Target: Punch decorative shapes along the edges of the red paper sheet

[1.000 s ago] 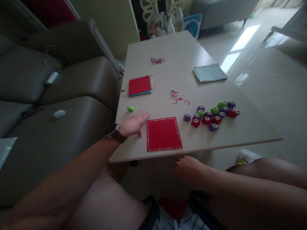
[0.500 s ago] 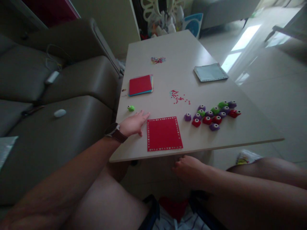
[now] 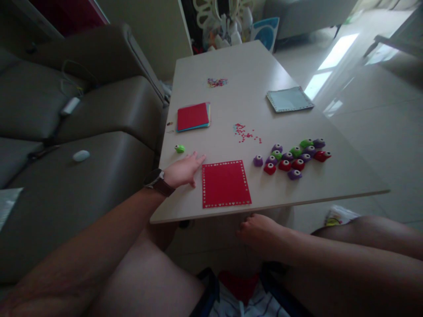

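Observation:
My left hand lies flat on the table with its fingers spread, holding nothing. Just right of it is a square red paper sheet with small shapes punched along its edges. Beyond my wrist sits a small green craft punch. My right hand is below the table's front edge, fingers curled closed and nothing showing in them. To the right of the red sheet stand several purple, green and red craft punches in a cluster, with a single purple punch at its left end.
The white table also bears a stack of coloured paper, a pale punched-edge sheet stack, red paper bits and multicoloured bits. A grey sofa flanks it on the left. A plastic packet lies beneath the front right.
The whole view has shifted very slightly. Both hands and the things on the table keep their places.

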Available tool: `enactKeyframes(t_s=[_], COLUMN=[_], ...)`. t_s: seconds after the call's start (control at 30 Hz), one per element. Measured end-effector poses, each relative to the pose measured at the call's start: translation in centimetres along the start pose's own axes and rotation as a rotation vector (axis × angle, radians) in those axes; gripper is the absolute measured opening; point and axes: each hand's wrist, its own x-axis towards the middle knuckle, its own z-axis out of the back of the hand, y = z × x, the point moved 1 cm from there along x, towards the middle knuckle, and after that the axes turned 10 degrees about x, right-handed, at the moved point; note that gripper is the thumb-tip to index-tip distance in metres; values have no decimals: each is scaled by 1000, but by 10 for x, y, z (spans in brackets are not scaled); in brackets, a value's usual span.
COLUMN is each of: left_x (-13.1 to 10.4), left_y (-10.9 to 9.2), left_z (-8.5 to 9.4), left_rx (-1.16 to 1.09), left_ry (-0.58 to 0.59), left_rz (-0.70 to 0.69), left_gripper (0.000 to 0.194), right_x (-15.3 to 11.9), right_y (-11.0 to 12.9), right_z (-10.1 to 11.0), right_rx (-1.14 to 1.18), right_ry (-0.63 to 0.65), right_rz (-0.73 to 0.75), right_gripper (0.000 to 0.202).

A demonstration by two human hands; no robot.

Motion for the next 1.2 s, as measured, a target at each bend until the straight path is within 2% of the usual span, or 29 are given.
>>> enactKeyframes(t_s=[0.27,0.47,0.8,1.2], left_x=[-2,0,-3,1], left_y=[-4,1,-7,-2], left_z=[4,-2,8,1], left_rx=[-5,1,17,21], left_ry=[21,-6,23,19], left_rz=[18,-5,16,19], left_gripper=[122,122,121,124], right_x=[-1,-2,0,-1], right_y=[4,4,0,1], right_z=[7,8,0,2], right_rx=[-28,-20,-5,-27], right_ry=[92,64,1,41], right_rz=[-34,-29,-1,-6], right_gripper=[23,24,21,22])
